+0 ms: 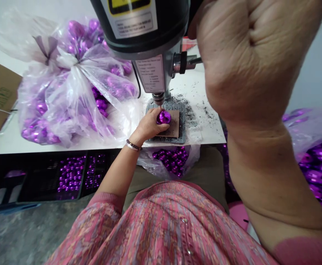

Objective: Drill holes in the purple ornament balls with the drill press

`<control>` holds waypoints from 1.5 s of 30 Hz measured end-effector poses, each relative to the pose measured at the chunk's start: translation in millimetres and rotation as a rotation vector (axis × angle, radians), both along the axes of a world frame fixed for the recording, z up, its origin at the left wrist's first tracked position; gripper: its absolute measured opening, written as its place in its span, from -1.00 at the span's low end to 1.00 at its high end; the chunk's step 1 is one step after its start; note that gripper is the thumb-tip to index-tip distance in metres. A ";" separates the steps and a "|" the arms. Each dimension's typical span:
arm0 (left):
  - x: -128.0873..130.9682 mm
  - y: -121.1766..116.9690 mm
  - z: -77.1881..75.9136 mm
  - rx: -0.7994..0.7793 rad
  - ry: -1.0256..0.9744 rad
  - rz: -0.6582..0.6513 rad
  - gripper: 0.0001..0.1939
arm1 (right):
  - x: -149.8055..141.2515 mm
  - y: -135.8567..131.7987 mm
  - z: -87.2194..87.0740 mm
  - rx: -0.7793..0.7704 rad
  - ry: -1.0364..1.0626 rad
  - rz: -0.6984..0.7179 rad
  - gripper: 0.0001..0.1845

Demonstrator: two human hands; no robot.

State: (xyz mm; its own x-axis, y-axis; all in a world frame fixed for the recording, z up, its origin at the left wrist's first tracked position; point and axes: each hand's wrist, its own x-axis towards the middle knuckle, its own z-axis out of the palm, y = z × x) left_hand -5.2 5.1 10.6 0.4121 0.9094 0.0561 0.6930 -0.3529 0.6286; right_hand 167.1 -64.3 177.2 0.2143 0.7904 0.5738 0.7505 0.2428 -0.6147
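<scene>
A shiny purple ball [165, 117] is pinched between the thumb and fingers of my left hand [149, 127]. It rests over a brown square board [174, 127] on the grey base plate [181, 137] of a drill press [151, 73]. Directly above the ball is the chuck [158, 98], with a thin bit reaching down to the ball's top; whether it has entered cannot be seen. My right hand [232, 55] is raised close to the camera, closed in a fist at the press's feed lever [195, 60]. The lever's grip and most of those fingers are hidden.
Clear plastic bags [75, 95] of purple balls stand on the white table [116, 144] at left. Dark shavings [190, 110] lie around the base. An open bag of small purple balls [172, 160] hangs below the table edge. Black crates [53, 180] and another bag [321, 165] flank me.
</scene>
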 end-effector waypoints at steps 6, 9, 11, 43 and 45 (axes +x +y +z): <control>-4.8 -2.5 -2.7 -0.077 -0.082 -0.029 -0.26 | 1.1 -0.1 -3.2 0.005 0.033 0.027 -0.46; -5.4 -2.4 -8.7 -0.087 -0.125 -0.017 -0.27 | 0.7 0.6 -5.1 0.031 0.078 0.036 -0.51; -2.5 -3.3 -11.6 -0.070 -0.129 0.023 -0.33 | 0.4 1.3 -6.3 0.058 0.090 0.054 -0.51; 9.8 -2.7 -23.0 -0.024 -0.208 0.131 -0.68 | 4.3 -4.2 -49.1 0.289 0.089 0.081 -0.69; 10.0 -2.3 -23.4 -0.023 -0.213 0.126 -0.69 | 5.5 -4.7 -54.2 0.309 0.052 0.094 -0.72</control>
State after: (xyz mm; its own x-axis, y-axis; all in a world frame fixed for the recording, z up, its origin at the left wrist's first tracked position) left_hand 4.8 2.7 -12.7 0.2768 0.9548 0.1081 0.5815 -0.2560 0.7723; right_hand 172.6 -68.9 123.0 0.1842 0.5981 0.7800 0.6852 0.4908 -0.5382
